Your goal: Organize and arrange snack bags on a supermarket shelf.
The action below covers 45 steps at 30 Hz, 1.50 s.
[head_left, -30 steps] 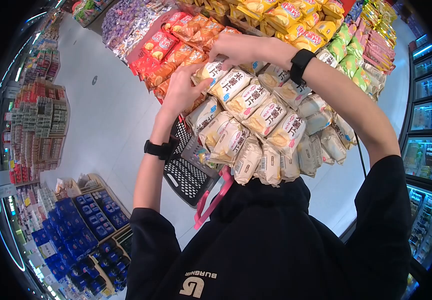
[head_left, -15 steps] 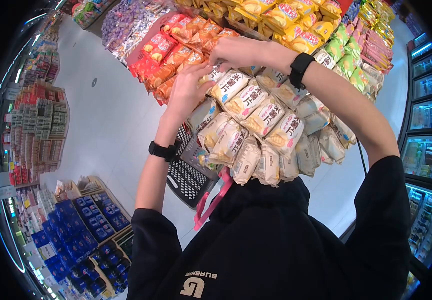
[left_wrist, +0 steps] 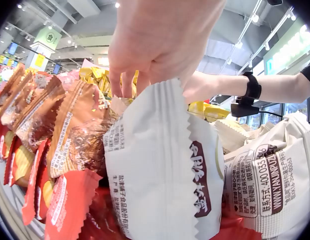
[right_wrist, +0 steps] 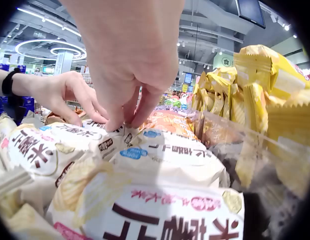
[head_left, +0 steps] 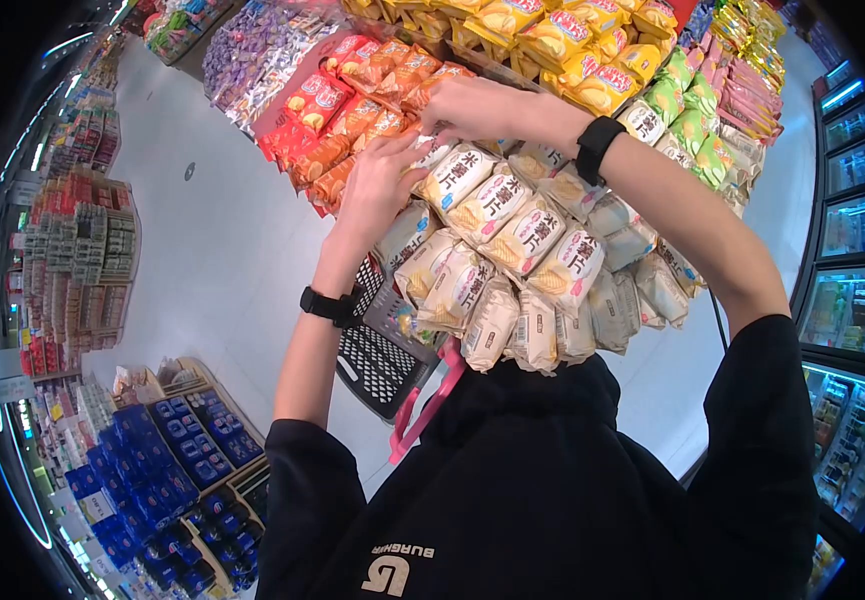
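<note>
White bags of chips (head_left: 524, 235) with dark lettering lie in rows in front of me. At the far left end of the rows, both hands meet over one white bag of chips (head_left: 436, 157). My right hand (head_left: 472, 108) reaches across from the right, its fingertips drawn together and pinching the bag's edge, as the right wrist view shows. My left hand (head_left: 377, 185) lies over the bag's other side, with fairly straight fingers touching it. In the left wrist view, an end-on white bag (left_wrist: 160, 165) hides part of the left hand (left_wrist: 155, 40).
Orange and red chip bags (head_left: 317, 95) lie beyond the left hand. Yellow bags (head_left: 562, 35) stand behind a clear divider (right_wrist: 245, 137). Below the left forearm is a dark shopping cart (head_left: 377, 375) with a pink handle (head_left: 422, 405). Glass-door coolers (head_left: 857, 310) line the right.
The left hand has moved right and slightly up, its thumb and fingers closing in toward the right hand at the bag. The right hand stays nearly in place.
</note>
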Tool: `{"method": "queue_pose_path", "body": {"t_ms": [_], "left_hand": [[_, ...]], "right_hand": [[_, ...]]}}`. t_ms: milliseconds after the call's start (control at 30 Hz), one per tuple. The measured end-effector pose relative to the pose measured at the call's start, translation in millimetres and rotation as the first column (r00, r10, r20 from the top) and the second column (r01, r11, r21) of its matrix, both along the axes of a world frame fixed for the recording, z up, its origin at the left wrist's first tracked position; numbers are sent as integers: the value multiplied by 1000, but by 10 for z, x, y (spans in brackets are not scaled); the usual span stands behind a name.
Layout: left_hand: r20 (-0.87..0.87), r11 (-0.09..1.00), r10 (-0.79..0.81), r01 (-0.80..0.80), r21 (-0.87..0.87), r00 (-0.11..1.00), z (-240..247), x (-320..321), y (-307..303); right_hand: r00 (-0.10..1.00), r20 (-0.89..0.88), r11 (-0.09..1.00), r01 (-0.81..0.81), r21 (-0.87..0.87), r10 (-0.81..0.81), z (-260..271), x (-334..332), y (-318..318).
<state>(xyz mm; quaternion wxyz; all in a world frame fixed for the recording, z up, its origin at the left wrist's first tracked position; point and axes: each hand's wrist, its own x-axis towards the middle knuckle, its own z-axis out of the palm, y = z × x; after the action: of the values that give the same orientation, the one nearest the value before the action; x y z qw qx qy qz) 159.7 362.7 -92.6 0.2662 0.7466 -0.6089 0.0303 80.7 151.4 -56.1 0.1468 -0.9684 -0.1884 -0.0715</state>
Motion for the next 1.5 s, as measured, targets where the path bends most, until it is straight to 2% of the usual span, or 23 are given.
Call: {"method": "queue_pose_path", "body": {"t_ms": [100, 200, 300, 400, 500, 533, 833, 933, 1067, 1133, 1333, 1433, 1500], "left_hand": [[-5, 1000, -14, 14, -6, 1000, 0, 14, 4], [-21, 1000, -7, 8, 20, 1000, 18, 12, -19], [-31, 1000, 4, -3, 30, 1000, 13, 16, -13], [-39, 1000, -5, 5, -12, 999, 4, -11, -3], [-33, 1000, -5, 4, -14, 999, -13, -10, -2], [-38, 1000, 2, -2, -5, 999, -9, -14, 0], [68, 992, -55, 46, 120, 996, 6, 2, -26], [107, 987, -50, 33, 156, 993, 8, -23, -42], [168, 988, -37, 11, 151, 985, -1, -21, -68], [144, 989, -42, 20, 147, 989, -7, -5, -75], [132, 989, -51, 32, 145, 990, -41, 42, -84], [76, 976, -30, 13, 217, 997, 21, 13, -82], [51, 967, -10, -3, 254, 999, 49, 2, -79]], "right_hand": [[998, 60, 1000, -17, 21, 15, -101, -4, 4], [994, -84, 997, 70, -23, -71, -59, -9, 31], [998, -69, 1000, -4, 25, 6, 35, -32, -16], [993, -73, 994, 93, -54, -97, 224, -55, -126], [993, -3, 979, 112, -170, -114, 296, -101, -355], [989, -33, 966, 136, -222, -147, 307, -115, -403], [967, -171, 969, 154, -193, -188, 178, -120, -367], [984, -61, 956, 150, -251, -170, 91, -90, -370], [998, 29, 930, 61, -361, -54, -3, -30, -385], [998, 53, 917, 59, -394, -41, -15, -22, -373], [989, 108, 930, 131, -343, -99, -181, -21, -368], [998, 20, 957, 63, -282, -60, -67, -57, -397], [981, -101, 970, 147, -193, -168, 145, -160, -347]]}}
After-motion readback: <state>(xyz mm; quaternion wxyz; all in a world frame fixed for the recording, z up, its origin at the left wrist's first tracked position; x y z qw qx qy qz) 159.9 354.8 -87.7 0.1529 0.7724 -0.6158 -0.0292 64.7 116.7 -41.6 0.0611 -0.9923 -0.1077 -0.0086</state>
